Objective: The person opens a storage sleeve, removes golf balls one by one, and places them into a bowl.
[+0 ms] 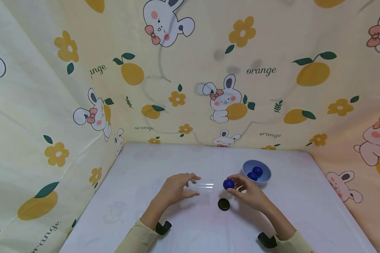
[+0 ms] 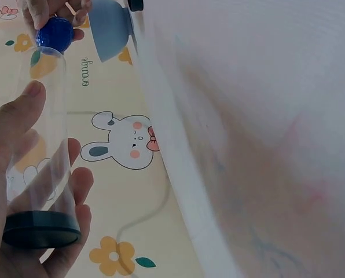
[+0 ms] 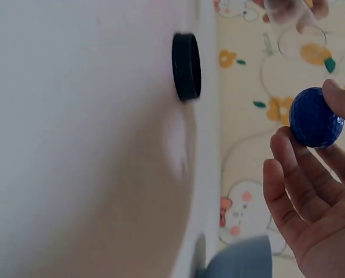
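Note:
My left hand [image 1: 176, 188] grips a clear plastic tube [image 2: 51, 133] with a black base [image 2: 42, 229], its fingers and thumb round the wall. The tube's open mouth points toward my right hand [image 1: 248, 192]. Between thumb and fingertips, the right hand pinches a dark blue dimpled golf ball [image 3: 316, 117], just off the tube's mouth. Below the ball, a round black cap [image 1: 223, 204] lies on the table. Behind the right hand stands a light blue bowl [image 1: 267, 174] with two more blue balls [image 1: 257, 171] inside.
The table [image 1: 190, 228] wears a white cover and meets a curtain [image 1: 190, 105] printed with rabbits and oranges at the back and sides. Black straps with camera mounts [image 1: 267, 241] sit at both wrists, close over the table.

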{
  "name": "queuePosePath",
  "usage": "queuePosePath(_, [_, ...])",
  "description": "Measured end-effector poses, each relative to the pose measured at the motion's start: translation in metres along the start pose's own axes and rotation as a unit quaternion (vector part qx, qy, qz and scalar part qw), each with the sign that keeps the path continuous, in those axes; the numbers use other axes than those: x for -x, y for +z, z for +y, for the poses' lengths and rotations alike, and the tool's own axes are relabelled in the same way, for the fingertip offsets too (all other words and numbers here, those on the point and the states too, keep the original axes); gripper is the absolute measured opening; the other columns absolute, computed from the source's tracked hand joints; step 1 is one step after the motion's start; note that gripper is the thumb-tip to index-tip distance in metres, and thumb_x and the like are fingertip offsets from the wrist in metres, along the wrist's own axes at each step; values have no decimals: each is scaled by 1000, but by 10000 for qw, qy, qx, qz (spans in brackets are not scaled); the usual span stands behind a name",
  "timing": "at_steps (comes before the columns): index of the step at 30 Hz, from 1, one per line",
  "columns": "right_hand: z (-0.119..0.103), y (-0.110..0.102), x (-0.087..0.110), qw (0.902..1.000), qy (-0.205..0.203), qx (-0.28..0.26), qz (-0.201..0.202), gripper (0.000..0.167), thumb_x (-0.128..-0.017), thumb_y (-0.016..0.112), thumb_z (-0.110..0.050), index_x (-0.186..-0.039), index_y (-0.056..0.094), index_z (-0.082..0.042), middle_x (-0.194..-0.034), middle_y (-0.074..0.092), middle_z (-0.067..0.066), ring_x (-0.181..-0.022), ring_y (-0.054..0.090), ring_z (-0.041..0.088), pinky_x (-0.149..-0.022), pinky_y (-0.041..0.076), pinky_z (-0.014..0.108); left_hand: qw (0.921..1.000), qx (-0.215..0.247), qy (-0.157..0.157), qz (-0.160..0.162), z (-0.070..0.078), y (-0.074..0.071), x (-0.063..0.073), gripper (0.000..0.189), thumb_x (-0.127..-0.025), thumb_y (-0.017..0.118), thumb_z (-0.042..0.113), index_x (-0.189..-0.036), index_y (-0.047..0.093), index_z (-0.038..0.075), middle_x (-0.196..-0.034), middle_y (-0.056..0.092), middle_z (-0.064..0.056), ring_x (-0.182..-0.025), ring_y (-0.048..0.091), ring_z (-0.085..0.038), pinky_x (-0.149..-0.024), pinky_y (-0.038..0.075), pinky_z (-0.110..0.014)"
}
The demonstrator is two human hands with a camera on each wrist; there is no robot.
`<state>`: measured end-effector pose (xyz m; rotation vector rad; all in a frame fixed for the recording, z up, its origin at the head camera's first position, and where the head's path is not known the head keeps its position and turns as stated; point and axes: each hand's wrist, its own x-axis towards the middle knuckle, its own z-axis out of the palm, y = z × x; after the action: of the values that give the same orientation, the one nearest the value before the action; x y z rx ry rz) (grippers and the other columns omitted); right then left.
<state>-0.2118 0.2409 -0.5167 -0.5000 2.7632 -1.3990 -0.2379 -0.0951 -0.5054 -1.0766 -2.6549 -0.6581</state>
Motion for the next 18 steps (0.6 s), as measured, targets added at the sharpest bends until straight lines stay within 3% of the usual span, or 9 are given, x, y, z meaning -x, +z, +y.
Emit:
queuePosePath(11, [16, -37, 7, 9976, 92, 317, 602, 44, -98, 82, -28, -135, 66, -13, -112, 73, 2, -97, 65, 17, -85, 56, 29, 9999, 36, -102, -76, 0, 0, 0, 53, -92, 86, 44, -137, 65, 26, -113, 78, 9, -89, 70, -10, -76, 56, -27])
queuePosePath(18, [27, -55, 12, 9939, 77, 692, 853, 41, -99, 82, -24, -133, 66, -10, -108, 73, 5, -94, 65, 19, -82, 55, 30, 9998, 115, -99, -123, 0, 0, 0, 53, -92, 86, 43, -137, 65, 26, -115, 79, 4, -90, 70, -10, -77, 56, -28])
